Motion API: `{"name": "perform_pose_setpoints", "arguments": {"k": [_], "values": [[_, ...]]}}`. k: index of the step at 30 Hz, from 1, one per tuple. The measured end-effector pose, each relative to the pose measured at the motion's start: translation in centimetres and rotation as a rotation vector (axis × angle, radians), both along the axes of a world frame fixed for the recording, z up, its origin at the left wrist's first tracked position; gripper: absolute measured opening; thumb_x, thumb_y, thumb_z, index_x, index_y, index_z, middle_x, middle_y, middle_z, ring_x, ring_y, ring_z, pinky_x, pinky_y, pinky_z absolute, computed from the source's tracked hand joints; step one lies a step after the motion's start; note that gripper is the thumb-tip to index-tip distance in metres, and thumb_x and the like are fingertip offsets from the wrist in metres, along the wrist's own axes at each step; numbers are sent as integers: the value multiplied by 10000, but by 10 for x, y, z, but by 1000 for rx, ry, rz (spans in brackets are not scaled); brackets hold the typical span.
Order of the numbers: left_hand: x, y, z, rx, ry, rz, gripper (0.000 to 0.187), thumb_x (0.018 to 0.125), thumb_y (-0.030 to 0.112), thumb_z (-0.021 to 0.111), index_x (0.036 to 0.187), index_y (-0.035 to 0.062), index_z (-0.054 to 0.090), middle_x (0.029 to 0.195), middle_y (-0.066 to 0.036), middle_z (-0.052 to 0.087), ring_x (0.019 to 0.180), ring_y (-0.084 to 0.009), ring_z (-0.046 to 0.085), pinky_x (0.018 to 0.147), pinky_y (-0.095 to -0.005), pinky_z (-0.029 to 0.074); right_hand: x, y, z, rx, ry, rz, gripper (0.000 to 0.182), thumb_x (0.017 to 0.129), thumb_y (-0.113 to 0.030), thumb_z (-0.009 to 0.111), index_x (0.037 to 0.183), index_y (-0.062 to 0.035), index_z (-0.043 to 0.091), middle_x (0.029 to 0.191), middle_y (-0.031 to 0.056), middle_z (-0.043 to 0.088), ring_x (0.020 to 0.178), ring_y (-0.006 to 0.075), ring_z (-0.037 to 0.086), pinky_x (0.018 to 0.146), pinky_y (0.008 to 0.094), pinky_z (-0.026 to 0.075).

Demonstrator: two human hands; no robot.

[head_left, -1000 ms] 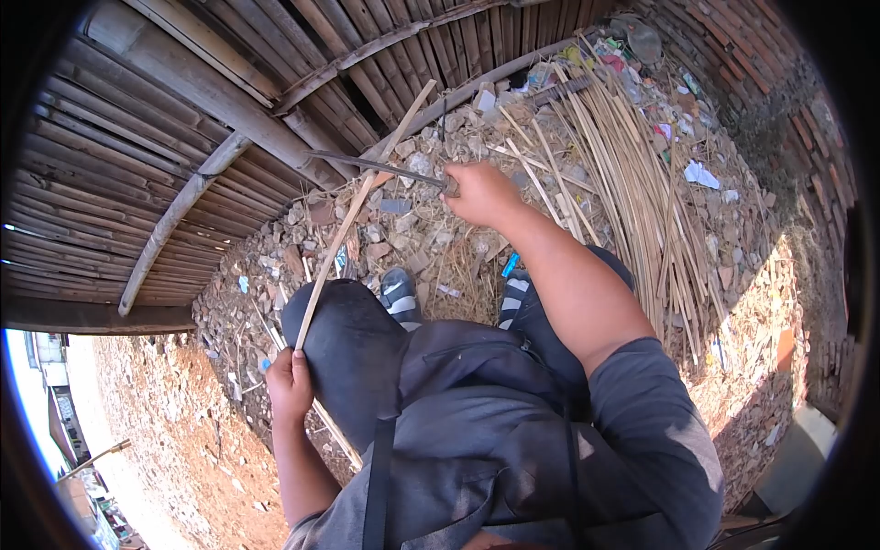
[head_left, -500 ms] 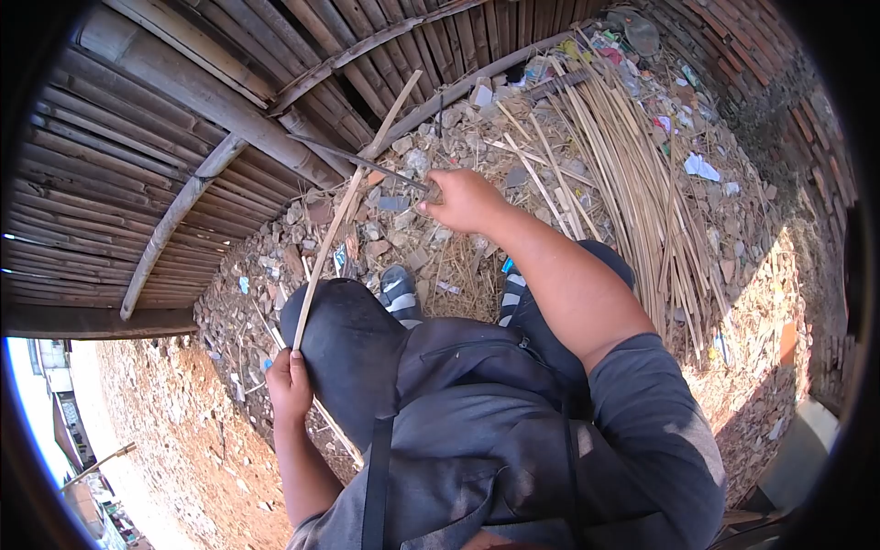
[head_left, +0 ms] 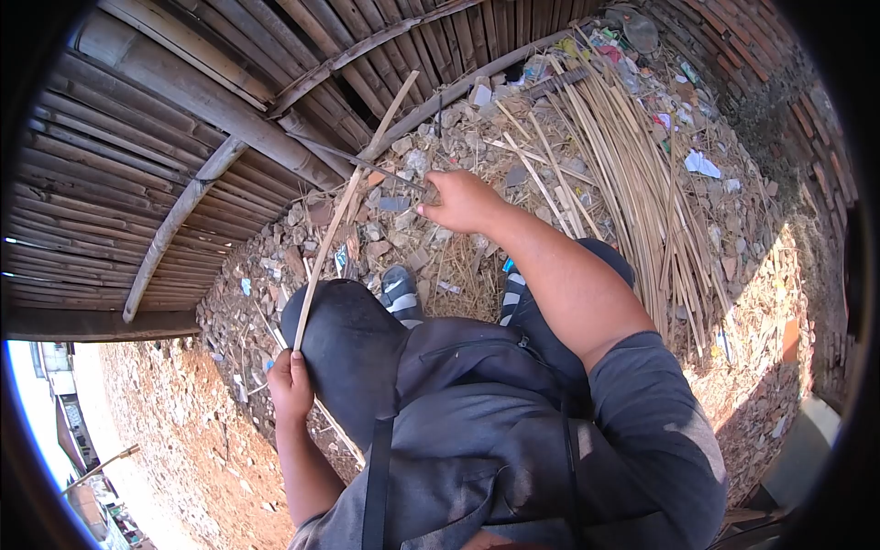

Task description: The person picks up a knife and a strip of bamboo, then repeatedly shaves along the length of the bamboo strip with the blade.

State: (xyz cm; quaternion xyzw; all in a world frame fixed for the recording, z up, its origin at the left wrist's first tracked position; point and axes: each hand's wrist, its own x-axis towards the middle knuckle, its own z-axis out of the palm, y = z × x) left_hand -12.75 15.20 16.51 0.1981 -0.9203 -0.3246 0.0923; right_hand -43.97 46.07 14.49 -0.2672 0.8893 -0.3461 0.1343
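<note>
My left hand (head_left: 291, 385) is closed around the lower end of a long bamboo strip (head_left: 324, 247), beside my left knee. The strip slants up and away across that knee, its far end standing near the bamboo wall. My right hand (head_left: 458, 202) grips the handle of a knife (head_left: 390, 172) with a long, narrow, dark blade. Pointing left, the blade crosses the strip at its upper part and appears to touch it. My fingers hide most of the handle.
A heap of split bamboo strips (head_left: 632, 174) lies on the rubble to the right. Slatted bamboo panelling (head_left: 101, 174) with thick poles stands at the left and front. A brick wall (head_left: 733, 46) is at the far right. Stones, straw and litter surround my sandalled feet (head_left: 399, 289).
</note>
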Motion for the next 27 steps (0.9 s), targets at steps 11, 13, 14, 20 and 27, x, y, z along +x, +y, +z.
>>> {"name": "perform_pose_setpoints", "arguments": {"k": [11,13,14,20,27], "values": [[-1,1,1,21,-2,13,405,1073,236,503,739,9,472,585,-47,420,600,-117,378,543,-358,331,-3,-1,-11,-33,20,2,567,869,-351,762,1271,30,641,1020,285,719,992,430,708,887,487,558],[0,1,0,27,-3,18,406,1072,235,504,737,9,469,587,-46,417,602,-118,375,544,-357,329,-3,0,-10,-26,19,7,571,872,-349,760,1278,33,638,1029,287,719,998,429,708,894,485,557],[1,-1,-2,26,-2,19,406,1072,235,505,736,9,467,587,-44,415,602,-117,373,544,-356,328,-2,0,-8,-21,17,8,570,874,-347,758,1281,34,637,1032,287,718,1001,428,707,896,485,557],[2,-6,-6,53,2,12,408,1070,236,508,732,14,456,590,-32,408,607,-108,363,543,-350,320,-5,-1,-13,-20,30,11,552,887,-338,748,1283,30,638,1041,285,720,1013,423,708,901,484,557],[2,-4,-1,99,-42,14,374,1082,239,494,773,30,499,651,25,438,663,-84,387,586,-304,333,-3,1,-11,-29,52,11,545,881,-343,753,1258,35,643,1020,279,722,1000,424,710,894,488,557]]}}
